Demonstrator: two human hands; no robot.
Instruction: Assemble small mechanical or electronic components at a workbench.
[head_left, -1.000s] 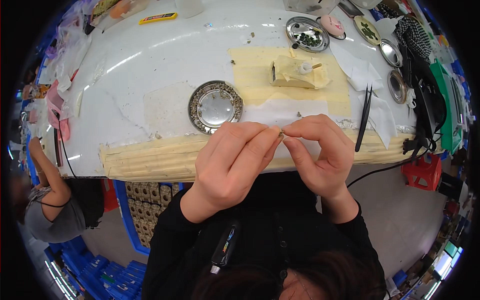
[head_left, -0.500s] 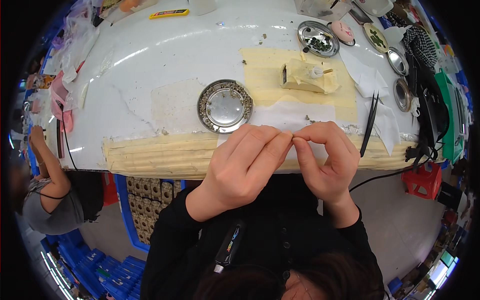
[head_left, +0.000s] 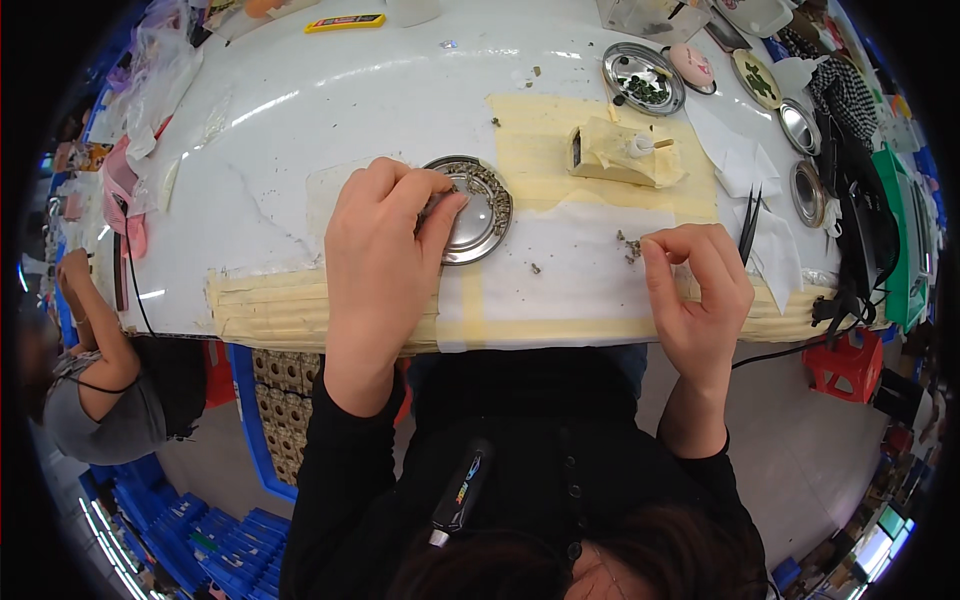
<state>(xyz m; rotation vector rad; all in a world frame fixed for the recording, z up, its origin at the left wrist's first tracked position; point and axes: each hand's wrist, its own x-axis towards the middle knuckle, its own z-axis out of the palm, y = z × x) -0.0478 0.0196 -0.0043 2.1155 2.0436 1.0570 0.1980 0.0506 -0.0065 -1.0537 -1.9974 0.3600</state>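
My left hand (head_left: 382,255) reaches over a round metal dish (head_left: 468,225) holding many small grey-brown pieces along its rim. Its thumb and index fingertip come together in a pinch above the dish; anything between them is too small to make out. My right hand (head_left: 703,290) is at the right of the white cloth (head_left: 570,290), thumb and fingertips pinched beside a little cluster of small grey-brown pieces (head_left: 630,247). What that pinch holds, if anything, is hidden. A lone small piece (head_left: 535,268) lies on the cloth between my hands.
Beyond the cloth stands a tape-covered block (head_left: 610,152) with a small white nozzle. Black tweezers (head_left: 750,225) lie past my right hand. A metal plate with dark green bits (head_left: 645,80) is farther back. At the left edge sits another person (head_left: 100,380); a blue crate (head_left: 262,430) is below the table.
My hands were together at the fingertips above the table's front edge. They have parted: the left moved left to the dish, the right moved right to the small pieces on the cloth.
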